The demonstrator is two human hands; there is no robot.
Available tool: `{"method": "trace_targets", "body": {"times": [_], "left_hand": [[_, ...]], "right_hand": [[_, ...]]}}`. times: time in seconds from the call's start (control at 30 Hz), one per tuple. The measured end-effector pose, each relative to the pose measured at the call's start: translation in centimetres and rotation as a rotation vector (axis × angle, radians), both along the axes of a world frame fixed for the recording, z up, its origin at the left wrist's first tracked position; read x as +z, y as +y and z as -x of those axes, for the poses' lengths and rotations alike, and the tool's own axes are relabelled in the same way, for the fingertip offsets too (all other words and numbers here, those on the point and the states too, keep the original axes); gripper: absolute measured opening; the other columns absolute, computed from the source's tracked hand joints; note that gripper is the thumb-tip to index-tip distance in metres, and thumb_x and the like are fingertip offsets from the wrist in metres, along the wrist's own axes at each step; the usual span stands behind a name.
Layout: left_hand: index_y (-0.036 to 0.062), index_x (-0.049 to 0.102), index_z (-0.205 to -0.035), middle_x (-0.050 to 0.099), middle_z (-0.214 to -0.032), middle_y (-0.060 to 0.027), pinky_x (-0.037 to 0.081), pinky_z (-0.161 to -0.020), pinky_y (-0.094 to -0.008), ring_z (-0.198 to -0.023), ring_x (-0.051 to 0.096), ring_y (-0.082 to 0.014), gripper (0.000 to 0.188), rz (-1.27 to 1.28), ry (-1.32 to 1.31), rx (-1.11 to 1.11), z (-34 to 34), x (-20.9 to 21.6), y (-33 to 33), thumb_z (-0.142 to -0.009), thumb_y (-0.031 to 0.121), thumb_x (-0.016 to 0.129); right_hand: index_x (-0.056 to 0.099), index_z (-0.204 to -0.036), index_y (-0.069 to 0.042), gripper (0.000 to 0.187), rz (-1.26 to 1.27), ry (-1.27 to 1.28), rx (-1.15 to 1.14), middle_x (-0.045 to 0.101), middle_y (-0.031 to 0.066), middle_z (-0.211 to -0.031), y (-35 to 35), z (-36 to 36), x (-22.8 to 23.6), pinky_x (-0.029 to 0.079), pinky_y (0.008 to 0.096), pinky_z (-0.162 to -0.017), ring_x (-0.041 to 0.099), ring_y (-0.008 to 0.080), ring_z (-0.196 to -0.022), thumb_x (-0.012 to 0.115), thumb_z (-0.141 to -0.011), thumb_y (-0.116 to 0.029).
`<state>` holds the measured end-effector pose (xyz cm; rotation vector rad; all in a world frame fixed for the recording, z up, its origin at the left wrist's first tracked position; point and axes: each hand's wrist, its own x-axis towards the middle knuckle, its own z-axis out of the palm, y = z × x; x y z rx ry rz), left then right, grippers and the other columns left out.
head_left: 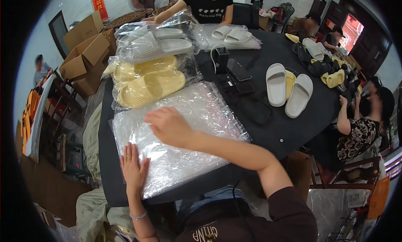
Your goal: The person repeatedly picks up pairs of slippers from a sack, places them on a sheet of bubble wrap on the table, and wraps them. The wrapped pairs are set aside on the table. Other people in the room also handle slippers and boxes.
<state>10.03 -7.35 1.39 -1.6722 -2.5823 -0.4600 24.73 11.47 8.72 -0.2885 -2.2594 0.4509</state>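
Observation:
A stack of clear plastic bags (pixel 197 112) lies on the dark table in front of me. My left hand (pixel 133 166) rests flat on the stack's left edge, fingers stretched out. Over the far left part of the stack is my right hand (pixel 169 127), fingers loosely bent, thumb apart from them, with nothing visible between them. Just beyond it lies a pair of yellow slide sandals (pixel 153 89) in clear plastic. Behind these, a pair of pale grey slides (pixel 167 46) is also bagged.
A grey pair of slides (pixel 276 87) stands on the table's right with something yellow between them. A phone (pixel 238 70) and a black box (pixel 221 60) lie mid-table. Across sits a person (pixel 209 9) beside more bags. Several loose slides and people are at right; cardboard boxes (pixel 90 49) stand left.

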Motion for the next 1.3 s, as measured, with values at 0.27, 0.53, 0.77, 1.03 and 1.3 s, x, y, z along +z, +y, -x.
{"method": "trace_targets", "body": {"times": [0.27, 0.53, 0.77, 1.03, 1.3], "left_hand": [[0.0052, 0.034, -0.142, 0.029, -0.149, -0.0128, 0.013, -0.113, -0.0445, -0.14, 0.022, -0.0276, 0.062, 0.002, -0.039, -0.004, -0.1, 0.2, 0.3, -0.088, 0.03, 0.053], [0.0051, 0.036, -0.14, 0.031, -0.148, -0.0134, 0.014, -0.112, -0.0459, -0.139, 0.025, -0.0275, 0.062, -0.019, -0.034, 0.016, -0.1, 0.0, -0.1, -0.087, 0.033, 0.053], [0.0051, 0.035, -0.141, 0.03, -0.149, -0.0119, 0.014, -0.113, -0.0451, -0.14, 0.024, -0.0265, 0.063, -0.01, -0.025, 0.015, 0.0, 0.0, 0.1, -0.088, 0.033, 0.053], [0.0047, 0.035, -0.141, 0.03, -0.149, -0.0128, 0.013, -0.113, -0.0445, -0.14, 0.023, -0.0271, 0.063, 0.0, -0.027, 0.016, 0.0, 0.0, 0.1, -0.088, 0.034, 0.052], [0.0045, 0.035, -0.141, 0.03, -0.149, -0.0134, 0.013, -0.113, -0.0446, -0.14, 0.023, -0.0275, 0.062, -0.01, -0.049, 0.014, 0.0, 0.0, 0.0, -0.088, 0.033, 0.052]], "right_hand": [[0.064, -0.094, -0.006, 0.015, 0.237, -0.029, -0.182, 0.061, 0.0077, -0.101, 1.2, 5.0, -8.4, 0.047, 0.0409, -0.08, 0.059, 0.0297, -0.09, 0.056, -0.084, -0.012], [0.066, -0.089, -0.007, 0.013, 0.358, -0.008, -0.147, 0.061, 0.0053, -0.098, 1.1, 4.7, -8.6, 0.049, 0.038, -0.079, 0.06, 0.0257, -0.09, 0.056, -0.083, -0.013], [0.067, -0.091, -0.006, 0.014, 0.373, -0.041, -0.122, 0.061, 0.0046, -0.101, 1.3, 4.5, -8.7, 0.049, 0.0371, -0.08, 0.06, 0.0251, -0.091, 0.057, -0.083, -0.013], [0.067, -0.09, -0.007, 0.013, 0.378, -0.046, -0.122, 0.061, 0.0047, -0.101, 1.2, 4.6, -8.8, 0.049, 0.0373, -0.081, 0.059, 0.0256, -0.091, 0.058, -0.082, -0.012], [0.067, -0.091, -0.007, 0.014, 0.359, -0.037, -0.128, 0.061, 0.0046, -0.102, 1.2, 4.7, -9.1, 0.049, 0.0375, -0.081, 0.059, 0.0258, -0.091, 0.057, -0.082, -0.011]]}}
